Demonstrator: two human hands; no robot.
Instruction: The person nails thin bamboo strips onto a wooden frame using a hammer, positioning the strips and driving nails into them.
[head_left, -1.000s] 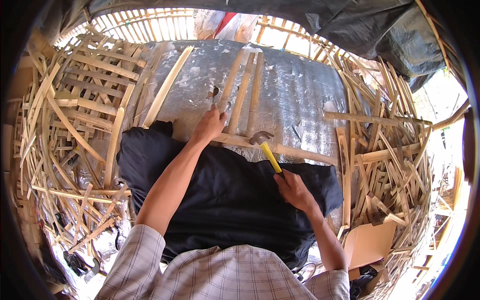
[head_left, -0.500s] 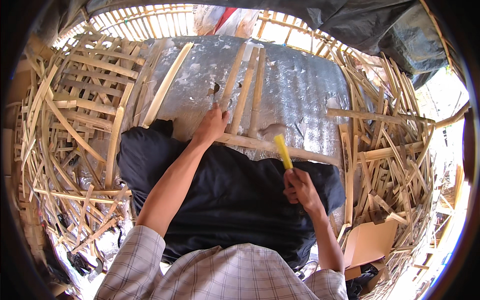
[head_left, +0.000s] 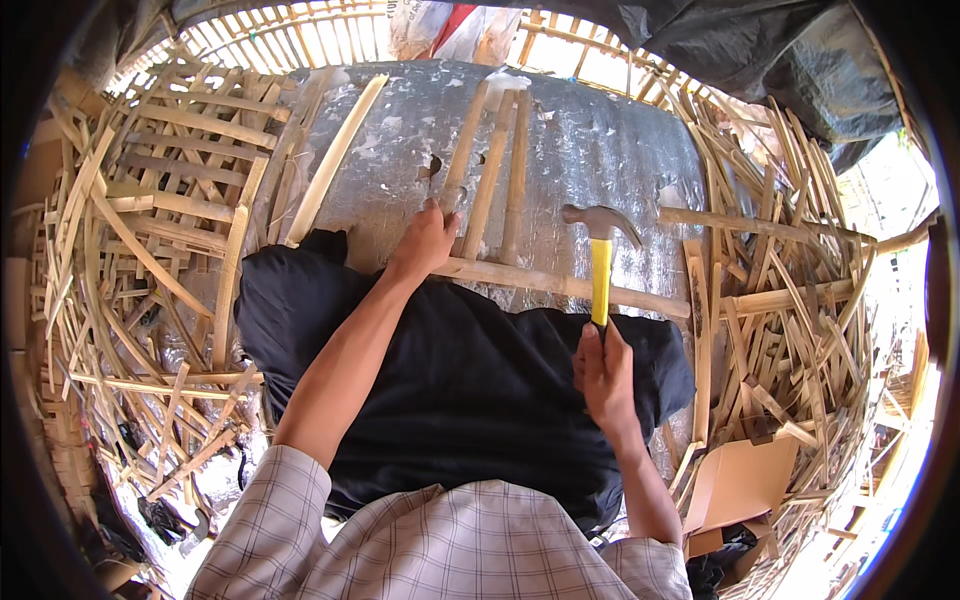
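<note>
From my end, R hand (head_left: 606,375) has its fingers clamped round the black grip of a yellow-handled, grey-metal claw hammer (head_left: 601,275), head up, right of three long tan bamboo strips (head_left: 489,180). L hand (head_left: 422,243) has fingers curled at the lower end of the leftmost strip (head_left: 463,140); can't tell if they're clamped on it. I see strips on a shiny silver sheet (head_left: 610,150), w/ a tan bamboo crosspiece (head_left: 560,283) nr their lower ends, black cloth (head_left: 450,390) below.
</note>
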